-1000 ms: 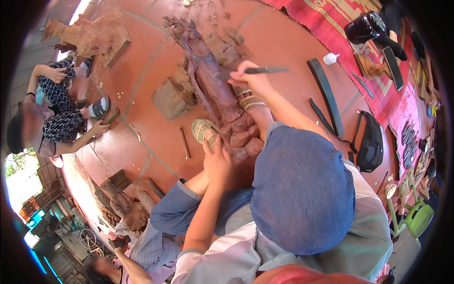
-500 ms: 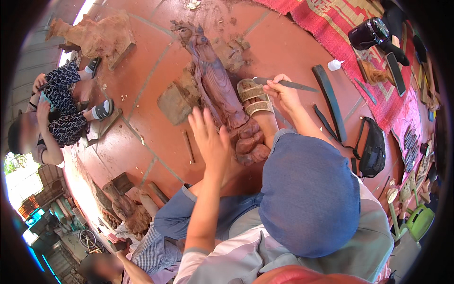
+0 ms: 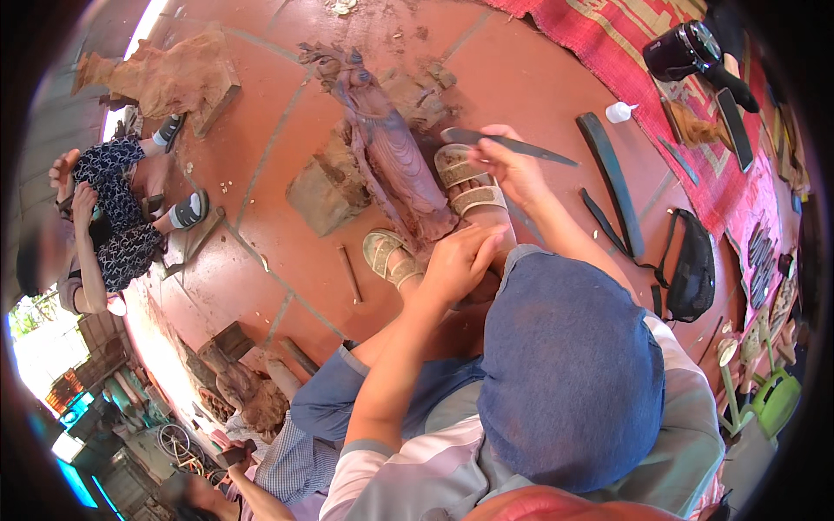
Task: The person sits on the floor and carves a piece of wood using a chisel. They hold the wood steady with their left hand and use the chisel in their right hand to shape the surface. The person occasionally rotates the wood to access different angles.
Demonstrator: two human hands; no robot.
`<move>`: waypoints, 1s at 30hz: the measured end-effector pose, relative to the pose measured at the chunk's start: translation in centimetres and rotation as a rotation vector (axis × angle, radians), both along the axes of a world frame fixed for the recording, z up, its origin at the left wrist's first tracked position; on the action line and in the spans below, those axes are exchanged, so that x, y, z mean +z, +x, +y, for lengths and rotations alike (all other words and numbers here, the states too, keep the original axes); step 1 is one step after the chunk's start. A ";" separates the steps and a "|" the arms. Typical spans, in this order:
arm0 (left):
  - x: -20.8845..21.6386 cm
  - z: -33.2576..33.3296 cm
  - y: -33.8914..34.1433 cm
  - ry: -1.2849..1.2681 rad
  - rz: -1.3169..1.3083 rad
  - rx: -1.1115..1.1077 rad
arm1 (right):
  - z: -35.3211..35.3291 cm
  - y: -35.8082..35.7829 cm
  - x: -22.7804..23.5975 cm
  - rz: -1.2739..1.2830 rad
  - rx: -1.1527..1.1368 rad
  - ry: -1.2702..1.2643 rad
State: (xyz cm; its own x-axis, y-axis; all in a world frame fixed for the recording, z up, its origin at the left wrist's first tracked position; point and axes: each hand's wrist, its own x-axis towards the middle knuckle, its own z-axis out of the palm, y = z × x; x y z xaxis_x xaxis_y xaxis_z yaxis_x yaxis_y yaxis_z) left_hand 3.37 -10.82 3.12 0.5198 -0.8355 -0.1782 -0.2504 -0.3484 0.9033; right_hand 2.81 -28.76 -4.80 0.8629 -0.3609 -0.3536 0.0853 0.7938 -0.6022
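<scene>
A reddish-brown carved wooden statue (image 3: 395,161) of a robed figure lies on the tiles before me, its ornate top away from me. My left hand (image 3: 460,265) bends over its base, fingers curled across the wood and partly hidden from above. In my right hand (image 3: 512,165) is a dark flat file (image 3: 539,152), tapering to a point on the right. It is held above my right sandal (image 3: 473,195), beside the statue and apart from it. My left sandal (image 3: 391,260) stands on the statue's other side.
A rough wood block (image 3: 326,191) and a thin stick (image 3: 350,273) lie left of the statue. On the right are a long dark strip (image 3: 611,178), a black bag (image 3: 692,269) and a white bottle (image 3: 620,113). Another person (image 3: 104,200) sits at left near a raw wood carving (image 3: 169,74).
My left hand, raised and spread before, has come down to the right onto the statue's base. The file has shifted slightly left in my right hand. My left sandal now shows.
</scene>
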 end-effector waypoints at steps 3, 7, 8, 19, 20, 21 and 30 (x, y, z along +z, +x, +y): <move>0.3 0.9 -1.7 -0.038 -0.158 0.089 | 1.9 2.5 1.1 -0.064 0.210 0.002; 0.2 2.2 -3.1 -0.023 -0.400 0.038 | 1.2 2.3 -1.5 0.028 0.224 0.005; -0.1 2.5 -3.2 -0.039 -0.416 0.049 | 0.6 1.5 -2.5 0.058 0.192 -0.011; -1.5 -2.3 6.5 0.323 -0.963 0.350 | -3.2 -2.3 -1.7 0.152 -0.115 -0.089; -1.9 -2.3 6.7 0.418 -0.971 0.309 | -3.4 -3.2 -1.9 0.161 -0.109 -0.090; -2.2 -2.5 6.6 0.512 -0.972 0.261 | -3.5 -4.1 -2.2 0.175 -0.107 -0.091; -0.3 -3.0 2.9 0.258 -0.226 -0.131 | -3.1 -5.5 -1.3 0.290 -0.119 -0.063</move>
